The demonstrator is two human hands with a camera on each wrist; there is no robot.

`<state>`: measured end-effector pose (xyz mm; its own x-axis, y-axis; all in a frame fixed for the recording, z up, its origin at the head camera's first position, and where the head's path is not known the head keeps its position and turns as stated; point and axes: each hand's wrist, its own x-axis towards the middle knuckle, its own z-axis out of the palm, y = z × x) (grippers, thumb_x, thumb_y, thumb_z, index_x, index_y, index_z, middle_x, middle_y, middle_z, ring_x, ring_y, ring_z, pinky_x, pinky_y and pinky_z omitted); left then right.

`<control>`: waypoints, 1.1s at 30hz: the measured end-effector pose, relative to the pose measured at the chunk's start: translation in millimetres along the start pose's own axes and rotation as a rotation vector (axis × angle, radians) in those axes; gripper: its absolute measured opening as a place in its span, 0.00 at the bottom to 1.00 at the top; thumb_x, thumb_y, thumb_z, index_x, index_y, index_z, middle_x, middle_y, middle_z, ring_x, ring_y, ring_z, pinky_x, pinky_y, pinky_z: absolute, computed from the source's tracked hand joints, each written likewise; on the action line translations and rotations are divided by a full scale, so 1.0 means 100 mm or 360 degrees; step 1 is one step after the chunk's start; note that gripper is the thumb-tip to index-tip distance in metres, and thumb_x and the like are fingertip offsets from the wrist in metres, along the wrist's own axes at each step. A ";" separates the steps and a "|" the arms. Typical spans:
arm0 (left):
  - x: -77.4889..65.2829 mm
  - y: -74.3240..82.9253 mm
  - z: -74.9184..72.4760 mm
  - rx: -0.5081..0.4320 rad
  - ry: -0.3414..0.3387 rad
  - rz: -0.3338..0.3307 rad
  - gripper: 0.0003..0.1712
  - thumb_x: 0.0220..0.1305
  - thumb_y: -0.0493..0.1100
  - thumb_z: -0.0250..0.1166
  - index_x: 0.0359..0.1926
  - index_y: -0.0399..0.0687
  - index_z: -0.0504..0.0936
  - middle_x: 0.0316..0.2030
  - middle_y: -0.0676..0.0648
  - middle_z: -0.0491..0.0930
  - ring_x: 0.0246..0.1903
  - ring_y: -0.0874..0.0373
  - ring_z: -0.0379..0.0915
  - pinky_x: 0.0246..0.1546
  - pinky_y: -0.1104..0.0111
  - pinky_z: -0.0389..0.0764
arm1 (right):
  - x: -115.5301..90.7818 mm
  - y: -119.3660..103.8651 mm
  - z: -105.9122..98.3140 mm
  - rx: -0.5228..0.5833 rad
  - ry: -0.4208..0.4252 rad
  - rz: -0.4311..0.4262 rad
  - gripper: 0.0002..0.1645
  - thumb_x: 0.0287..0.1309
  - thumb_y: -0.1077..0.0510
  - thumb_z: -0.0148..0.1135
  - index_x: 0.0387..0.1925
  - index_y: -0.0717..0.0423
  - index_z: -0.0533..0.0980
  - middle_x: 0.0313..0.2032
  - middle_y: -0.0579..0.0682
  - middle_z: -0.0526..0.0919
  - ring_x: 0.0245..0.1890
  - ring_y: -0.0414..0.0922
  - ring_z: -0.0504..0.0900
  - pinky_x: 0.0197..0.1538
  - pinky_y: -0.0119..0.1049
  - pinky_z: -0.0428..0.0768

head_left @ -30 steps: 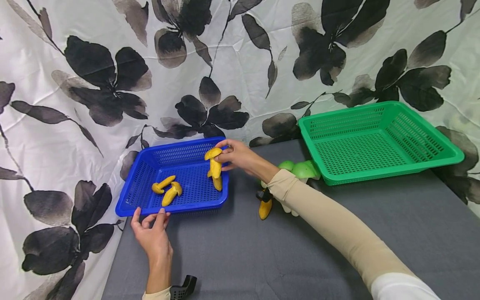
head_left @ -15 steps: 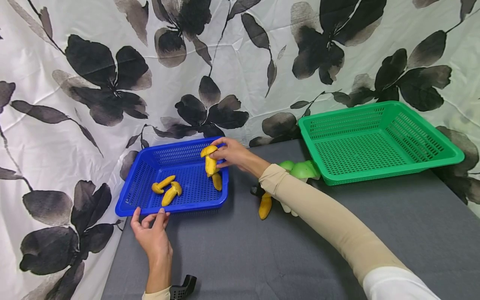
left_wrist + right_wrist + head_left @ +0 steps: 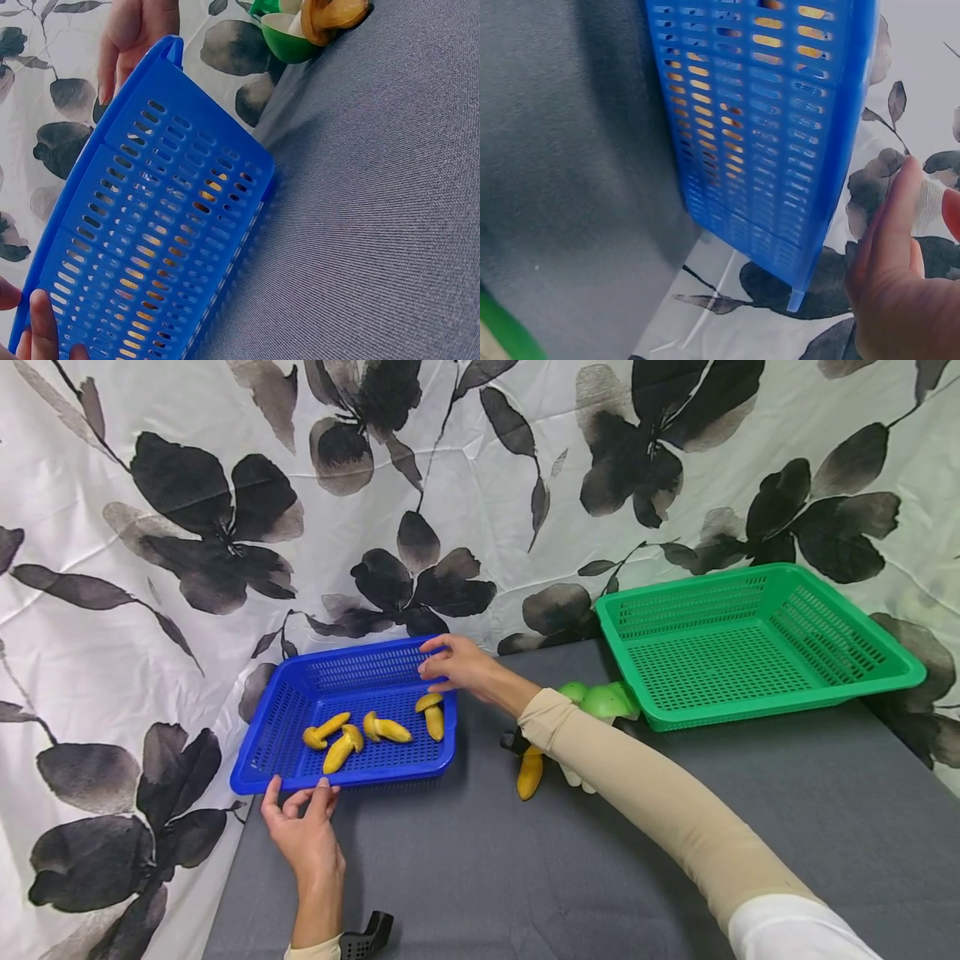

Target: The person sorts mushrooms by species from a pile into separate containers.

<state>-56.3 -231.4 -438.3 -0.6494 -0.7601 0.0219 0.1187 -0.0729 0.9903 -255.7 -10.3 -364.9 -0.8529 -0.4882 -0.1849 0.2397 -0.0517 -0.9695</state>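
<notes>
A blue basket (image 3: 360, 777) stands at the left with several yellow toy mushrooms lying in it. One mushroom (image 3: 387, 728) lies on its side near the middle of the basket floor; another mushroom (image 3: 431, 717) is by the right wall. My left hand (image 3: 307, 839) holds the basket's near rim, with its fingers (image 3: 43, 326) at the rim in the left wrist view. Over the right end of the basket is my right hand (image 3: 465, 667), fingers loosely bent and holding nothing. The right wrist view shows that hand (image 3: 892, 300) apart from the basket wall.
A green basket (image 3: 795, 700) stands at the right on the grey table (image 3: 480, 868). Green-capped things (image 3: 603, 700) and a yellow piece (image 3: 529, 774) lie on the table, partly hidden behind my right forearm. A flowered cloth (image 3: 525, 527) hangs behind.
My right hand moved left a little with a yellow mushroom and let it go; the mushroom now lies on the blue basket's floor. My left hand stays at the rim.
</notes>
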 end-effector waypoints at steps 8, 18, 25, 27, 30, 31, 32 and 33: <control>0.00 0.00 -0.01 0.0016 0.0007 -0.0007 0.45 0.64 0.37 0.71 0.76 0.48 0.55 0.40 0.42 0.71 0.34 0.58 0.85 0.44 0.69 0.87 | -0.14 0.06 -0.11 -0.0101 -0.0033 -0.0027 0.22 0.68 0.70 0.59 0.61 0.65 0.71 0.46 0.61 0.82 0.47 0.51 0.83 0.59 0.54 0.82; 0.00 0.02 0.00 0.0003 0.0003 -0.0003 0.45 0.64 0.36 0.71 0.75 0.48 0.56 0.40 0.42 0.71 0.33 0.57 0.85 0.45 0.68 0.87 | -0.31 0.14 -0.28 -0.0206 -0.0023 -0.0069 0.23 0.68 0.65 0.62 0.62 0.64 0.72 0.50 0.63 0.82 0.55 0.60 0.82 0.58 0.52 0.83; 0.00 0.02 0.00 0.0006 0.0002 -0.0006 0.46 0.64 0.37 0.71 0.75 0.48 0.56 0.40 0.42 0.71 0.33 0.57 0.85 0.47 0.66 0.86 | -0.46 0.16 -0.37 -0.0263 -0.0003 -0.0082 0.24 0.68 0.63 0.62 0.62 0.65 0.72 0.50 0.62 0.82 0.54 0.61 0.82 0.54 0.49 0.86; 0.00 0.02 0.00 0.0005 0.0001 -0.0009 0.46 0.64 0.37 0.71 0.75 0.49 0.56 0.40 0.42 0.71 0.33 0.57 0.85 0.47 0.65 0.86 | -0.51 0.16 -0.39 -0.0271 0.0000 -0.0084 0.23 0.68 0.63 0.62 0.62 0.65 0.72 0.49 0.61 0.83 0.54 0.60 0.83 0.54 0.49 0.86; 0.00 0.02 0.01 0.0004 0.0004 -0.0011 0.45 0.64 0.36 0.71 0.75 0.49 0.56 0.40 0.42 0.70 0.33 0.58 0.85 0.47 0.65 0.86 | -0.56 0.16 -0.41 -0.0277 -0.0006 -0.0086 0.24 0.69 0.62 0.61 0.63 0.65 0.71 0.51 0.63 0.82 0.51 0.55 0.84 0.56 0.50 0.85; 0.00 0.02 0.01 0.0005 0.0005 -0.0011 0.45 0.64 0.36 0.71 0.75 0.50 0.56 0.40 0.42 0.70 0.33 0.58 0.85 0.47 0.66 0.86 | -0.58 0.16 -0.42 -0.0274 -0.0006 -0.0085 0.24 0.69 0.62 0.61 0.63 0.65 0.71 0.51 0.63 0.82 0.51 0.54 0.84 0.55 0.49 0.85; 0.00 0.02 0.01 0.0007 0.0005 -0.0011 0.45 0.64 0.36 0.71 0.75 0.50 0.56 0.40 0.42 0.70 0.33 0.58 0.85 0.46 0.66 0.86 | -0.59 0.16 -0.42 -0.0271 -0.0007 -0.0088 0.25 0.69 0.62 0.61 0.64 0.65 0.71 0.51 0.63 0.82 0.51 0.54 0.84 0.55 0.49 0.85; 0.00 0.02 0.01 0.0008 0.0007 -0.0011 0.45 0.64 0.36 0.71 0.75 0.50 0.56 0.40 0.42 0.70 0.33 0.58 0.85 0.46 0.66 0.87 | -0.61 0.15 -0.43 -0.0265 -0.0010 -0.0091 0.25 0.69 0.62 0.62 0.64 0.66 0.70 0.51 0.63 0.81 0.52 0.55 0.84 0.55 0.49 0.86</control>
<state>-56.9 -230.9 -436.1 -0.6470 -0.7623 0.0145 0.1106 -0.0751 0.9910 -219.5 56.1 -375.2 -0.8598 -0.4943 -0.1280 0.1102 0.0651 -0.9918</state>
